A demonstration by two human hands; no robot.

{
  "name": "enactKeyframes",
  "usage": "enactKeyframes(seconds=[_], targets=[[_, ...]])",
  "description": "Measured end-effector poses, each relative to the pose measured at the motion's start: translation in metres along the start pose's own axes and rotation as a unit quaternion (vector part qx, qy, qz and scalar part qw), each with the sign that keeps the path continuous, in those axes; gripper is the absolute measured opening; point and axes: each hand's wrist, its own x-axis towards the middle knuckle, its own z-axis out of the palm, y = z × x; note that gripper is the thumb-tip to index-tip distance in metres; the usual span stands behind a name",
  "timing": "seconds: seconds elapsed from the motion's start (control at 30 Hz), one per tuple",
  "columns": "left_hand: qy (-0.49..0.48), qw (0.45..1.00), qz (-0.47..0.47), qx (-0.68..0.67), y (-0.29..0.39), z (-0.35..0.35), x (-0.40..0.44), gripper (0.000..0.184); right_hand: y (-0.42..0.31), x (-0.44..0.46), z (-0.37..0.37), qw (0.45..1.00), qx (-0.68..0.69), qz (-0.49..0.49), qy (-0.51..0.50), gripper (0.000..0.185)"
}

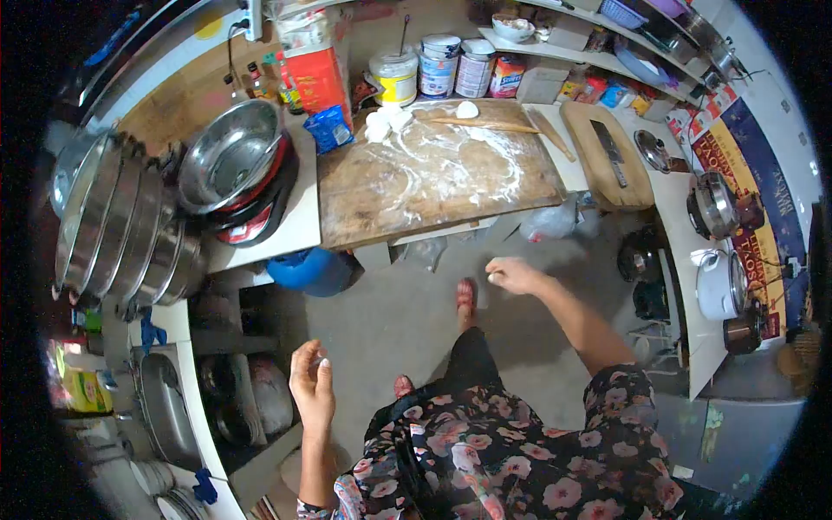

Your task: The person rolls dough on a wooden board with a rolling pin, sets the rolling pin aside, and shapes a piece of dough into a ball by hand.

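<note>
Held low over the floor on the left, my left hand [313, 387] has loosely bent fingers and its thumb standing apart, with no object seen in it. My right hand [516, 276] is in mid-air in front of the worktop, its fingers curled inward and slightly blurred; nothing shows in it. Beyond both hands lies a floured wooden board [364, 208]. White dough lumps [387, 123] rest at its back left, and a single dough ball [467, 110] sits near the back edge by a rolling pin [485, 125]. Neither hand touches the board.
Right of the board, a cleaver [609, 153] lies on a chopping board [637, 192]. Steel basins [232, 152] and a stacked steamer [121, 225] stand left. A sink [165, 407] is at lower left. Pots [716, 286] line the right counter. A blue container [312, 271] stands under the worktop.
</note>
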Motion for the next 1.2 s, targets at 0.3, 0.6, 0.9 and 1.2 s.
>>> enactKeyframes(seconds=[0.3, 0.6, 0.9, 1.2], targets=[[-0.047, 0.988, -0.125, 0.079, 0.004, 0.159, 0.156, 0.026, 0.143, 0.23, -0.153, 0.918, -0.171, 0.048, 0.354, 0.034], [-0.158, 0.97, -0.105, 0.152, 0.068, 0.274, 0.268, 0.029, 0.238, 0.333, -0.237, 0.914, -0.325, 0.095, 0.224, 0.033], [-0.195, 0.971, -0.129, -0.048, 0.017, 0.436, 0.349, 0.062, 0.133, 0.234, -0.244, 0.99, 0.121, -0.031, 0.07, 0.036], [-0.063, 0.806, -0.427, -0.406, 0.036, 0.49, 0.412, 0.012, 0.086, 0.197, -0.208, 0.992, -0.001, 0.121, 0.043, 0.037]])
